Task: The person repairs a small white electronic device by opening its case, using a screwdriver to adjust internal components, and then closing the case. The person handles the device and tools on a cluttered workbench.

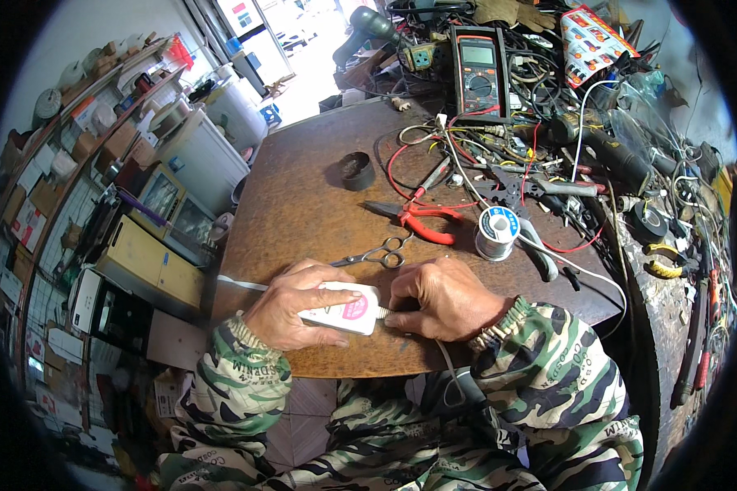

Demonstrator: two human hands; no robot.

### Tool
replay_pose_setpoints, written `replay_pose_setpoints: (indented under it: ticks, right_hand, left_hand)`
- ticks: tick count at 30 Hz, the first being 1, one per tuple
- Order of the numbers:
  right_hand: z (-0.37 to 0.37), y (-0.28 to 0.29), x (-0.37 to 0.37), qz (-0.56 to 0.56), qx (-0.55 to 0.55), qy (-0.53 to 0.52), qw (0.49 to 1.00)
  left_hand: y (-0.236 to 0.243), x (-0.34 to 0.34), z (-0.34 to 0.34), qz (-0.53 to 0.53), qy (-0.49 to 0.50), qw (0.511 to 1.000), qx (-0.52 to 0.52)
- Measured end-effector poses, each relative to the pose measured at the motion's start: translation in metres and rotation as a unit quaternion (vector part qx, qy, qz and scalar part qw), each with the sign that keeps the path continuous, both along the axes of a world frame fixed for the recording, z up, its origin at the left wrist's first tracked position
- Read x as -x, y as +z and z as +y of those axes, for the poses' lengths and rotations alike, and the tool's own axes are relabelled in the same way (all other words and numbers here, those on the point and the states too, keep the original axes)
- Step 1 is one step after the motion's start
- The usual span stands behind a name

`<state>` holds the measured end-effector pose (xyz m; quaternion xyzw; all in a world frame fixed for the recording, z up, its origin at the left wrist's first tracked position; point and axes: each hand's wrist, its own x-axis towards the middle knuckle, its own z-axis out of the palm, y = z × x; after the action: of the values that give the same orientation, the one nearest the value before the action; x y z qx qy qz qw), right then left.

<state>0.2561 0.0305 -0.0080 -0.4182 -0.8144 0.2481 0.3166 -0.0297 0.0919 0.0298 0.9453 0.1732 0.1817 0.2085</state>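
Observation:
A white plastic box (362, 324) with a round pink label, perhaps a power adapter, lies in the grip of my left hand (289, 304) near the table's front edge. My right hand (440, 299) pinches the ribbed cord end at the box's right side. From beneath that hand a thin grey cord (448, 360) drops over the edge toward my lap. A white cable (241, 284) runs out to the left of my left hand. Just beyond both hands are scissors (375, 254), with red-handled pliers (428, 222) farther off.
A solder reel (496, 233) stands to the right beside grey-handled pliers (539, 252). A dark round cup (357, 170) sits farther back on the wooden table (291, 192). A multimeter (478, 75) and tangled wires (532, 139) crowd the far right. Loaded shelves (90, 139) line the left.

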Motion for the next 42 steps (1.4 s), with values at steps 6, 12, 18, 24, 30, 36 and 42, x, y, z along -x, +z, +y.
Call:
replay_pose_setpoints:
  ticks: [6, 12, 18, 24, 30, 36, 42]
  right_hand:
    - [-0.003, 0.008, 0.002, 0.014, 0.013, 0.002, 1.0]
    - [-0.006, 0.023, 0.017, 0.013, -0.135, 0.045, 0.99]
    - [-0.008, 0.027, 0.039, -0.069, -0.102, 0.017, 0.992]
    - [-0.011, 0.04, 0.046, -0.094, -0.063, 0.005, 0.994]
    - [-0.005, 0.045, 0.054, -0.125, -0.041, 0.004, 0.991]
    - [-0.002, 0.057, 0.057, -0.127, 0.039, -0.015, 0.991]
    - [0.019, 0.053, 0.056, -0.092, 0.203, -0.021, 0.975]
  left_hand:
    - [-0.005, 0.009, -0.01, 0.044, 0.021, 0.994, -0.103]
    - [-0.013, 0.016, -0.007, 0.053, 0.015, 0.994, -0.09]
    - [-0.013, 0.018, -0.004, 0.001, 0.034, 0.999, -0.017]
    - [-0.022, 0.039, 0.011, -0.053, 0.048, 0.995, 0.076]
    - [-0.029, 0.048, 0.015, -0.03, 0.092, 0.995, 0.017]
    - [-0.019, 0.048, 0.019, 0.0, 0.098, 0.995, 0.033]
    - [-0.007, 0.046, -0.005, -0.046, 0.129, 0.986, 0.093]
